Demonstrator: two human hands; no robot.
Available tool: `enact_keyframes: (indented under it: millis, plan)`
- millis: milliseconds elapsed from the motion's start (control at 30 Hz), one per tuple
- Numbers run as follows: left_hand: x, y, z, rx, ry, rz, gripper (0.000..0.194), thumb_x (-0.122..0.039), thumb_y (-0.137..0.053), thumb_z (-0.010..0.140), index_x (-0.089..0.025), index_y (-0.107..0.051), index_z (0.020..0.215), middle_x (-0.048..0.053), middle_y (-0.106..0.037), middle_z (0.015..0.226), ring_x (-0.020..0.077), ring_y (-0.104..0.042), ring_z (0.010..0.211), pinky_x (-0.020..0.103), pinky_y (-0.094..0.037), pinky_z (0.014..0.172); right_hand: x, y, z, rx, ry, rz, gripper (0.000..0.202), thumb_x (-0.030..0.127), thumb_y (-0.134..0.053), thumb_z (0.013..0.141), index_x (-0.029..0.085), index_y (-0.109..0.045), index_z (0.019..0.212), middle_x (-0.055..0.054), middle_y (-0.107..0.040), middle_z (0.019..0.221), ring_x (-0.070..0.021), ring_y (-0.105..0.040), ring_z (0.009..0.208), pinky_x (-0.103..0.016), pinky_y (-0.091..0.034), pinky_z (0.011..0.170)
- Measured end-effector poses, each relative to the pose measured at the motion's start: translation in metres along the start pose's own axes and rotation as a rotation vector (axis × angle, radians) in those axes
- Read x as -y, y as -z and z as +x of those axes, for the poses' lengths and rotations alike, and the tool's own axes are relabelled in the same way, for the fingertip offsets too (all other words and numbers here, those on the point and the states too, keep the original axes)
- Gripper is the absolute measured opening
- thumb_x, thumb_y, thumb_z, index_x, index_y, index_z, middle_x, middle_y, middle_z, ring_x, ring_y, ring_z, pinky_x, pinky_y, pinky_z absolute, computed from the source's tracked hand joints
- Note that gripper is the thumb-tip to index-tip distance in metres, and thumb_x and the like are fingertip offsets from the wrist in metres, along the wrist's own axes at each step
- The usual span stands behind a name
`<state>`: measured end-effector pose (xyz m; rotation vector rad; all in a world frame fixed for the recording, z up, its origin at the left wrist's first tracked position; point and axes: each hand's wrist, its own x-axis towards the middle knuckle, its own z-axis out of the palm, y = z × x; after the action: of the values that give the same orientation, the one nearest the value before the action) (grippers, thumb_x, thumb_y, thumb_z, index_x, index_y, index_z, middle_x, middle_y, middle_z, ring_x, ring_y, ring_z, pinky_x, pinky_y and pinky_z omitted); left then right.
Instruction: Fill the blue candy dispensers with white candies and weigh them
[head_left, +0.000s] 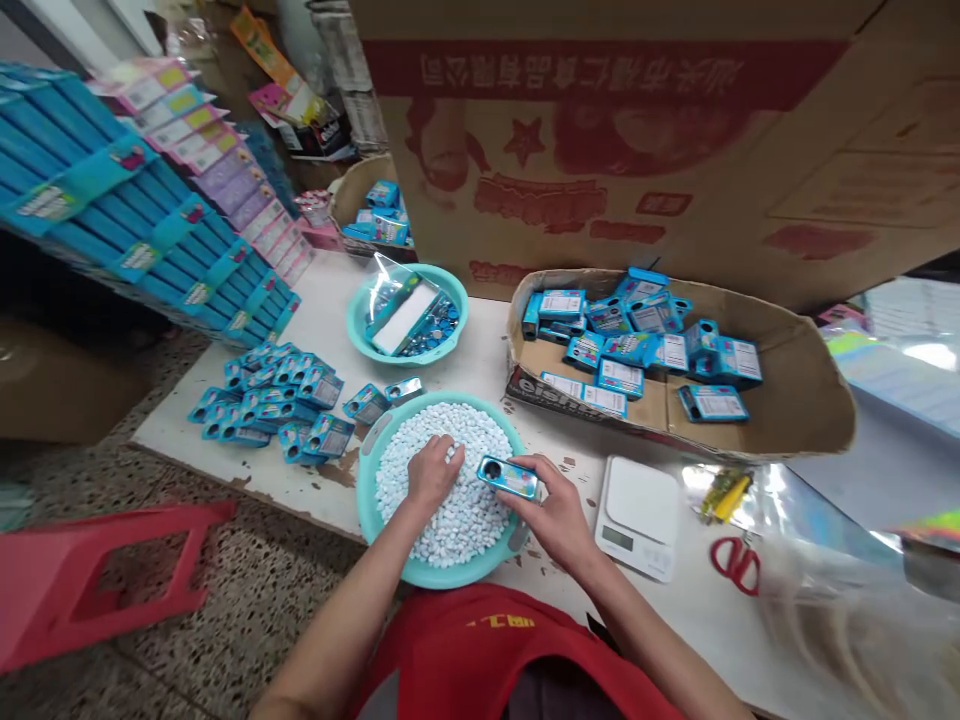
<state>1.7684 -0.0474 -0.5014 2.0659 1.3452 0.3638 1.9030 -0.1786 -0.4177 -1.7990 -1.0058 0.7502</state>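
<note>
Left hand (pixel 433 475): fingers curled down among white pellets (pixel 472 430) in a round basin (pixel 442 577) at the near edge of the desk (pixel 489 345); fingertips partly hidden, so whether they pinch anything cannot be told. Right hand (pixel 556 510): thumb and fingers pinching a small blue box (pixel 517 480) above the basin's right side; its inside is unclear. Toward the desk's left edge, piled boxes (pixel 270 400) overlap; right of the basin, a scale (pixel 637 510), display illegible. Along the far edge, a cardboard tray (pixel 814 390) fronts a carton (pixel 750 180), cut off above.
</note>
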Motion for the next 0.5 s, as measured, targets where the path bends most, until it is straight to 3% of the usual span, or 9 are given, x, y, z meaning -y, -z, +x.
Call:
enact_keyframes:
  millis: [100, 200, 300, 367, 500]
  plan:
    - [0.001, 0.007, 0.002, -0.089, 0.247, -0.5, 0.017, -0.034, -0.066, 0.066, -0.02, -0.058, 0.06, -0.002, -0.052, 0.057, 0.0128, -0.051, 0.057, 0.022, -0.037, 0.056, 0.001, -0.004, 0.0, 0.028, 0.005, -0.031, 0.028, 0.033, -0.069, 0.074, 0.022, -0.062, 0.099, -0.005, -0.065, 0.098, -0.0231, -0.06, 0.092, -0.036, -0.048, 0.081]
    - [-0.016, 0.026, 0.0, -0.06, 0.452, -0.891, 0.029, -0.045, -0.065, 0.065, -0.018, -0.055, 0.06, -0.006, -0.045, 0.049, 0.0077, -0.039, 0.039, 0.02, -0.027, 0.041, 0.004, -0.009, 0.001, 0.054, 0.036, -0.075, 0.028, 0.033, -0.068, 0.075, 0.022, -0.062, 0.1, -0.006, -0.064, 0.099, -0.0234, -0.061, 0.093, -0.036, -0.048, 0.081]
    - [-0.041, 0.05, -0.005, -0.03, 0.474, -1.241, 0.029, -0.044, -0.063, 0.068, -0.017, -0.054, 0.065, -0.005, -0.048, 0.053, 0.0054, -0.038, 0.036, 0.019, -0.025, 0.037, 0.009, -0.02, 0.003, 0.07, 0.096, -0.122, 0.027, 0.03, -0.068, 0.075, 0.022, -0.06, 0.1, -0.005, -0.064, 0.096, -0.0229, -0.061, 0.09, -0.035, -0.048, 0.079]
    - [-0.057, 0.063, -0.009, -0.059, 0.426, -1.417, 0.023, -0.037, -0.063, 0.068, -0.017, -0.052, 0.066, -0.004, -0.05, 0.056, 0.0061, -0.043, 0.04, 0.019, -0.03, 0.04, 0.014, -0.029, 0.005, 0.104, 0.128, -0.166, 0.027, 0.026, -0.067, 0.074, 0.022, -0.06, 0.1, -0.005, -0.064, 0.095, -0.0229, -0.061, 0.09, -0.035, -0.048, 0.079]
    - [-0.073, 0.074, -0.012, -0.208, 0.36, -1.479, 0.019, -0.03, -0.061, 0.07, -0.018, -0.049, 0.063, -0.004, -0.052, 0.056, 0.0098, -0.052, 0.05, 0.023, -0.041, 0.052, 0.03, -0.042, 0.007, 0.149, 0.177, -0.233, 0.028, 0.021, -0.068, 0.072, 0.022, -0.059, 0.099, -0.005, -0.065, 0.095, -0.0248, -0.06, 0.092, -0.037, -0.047, 0.078]
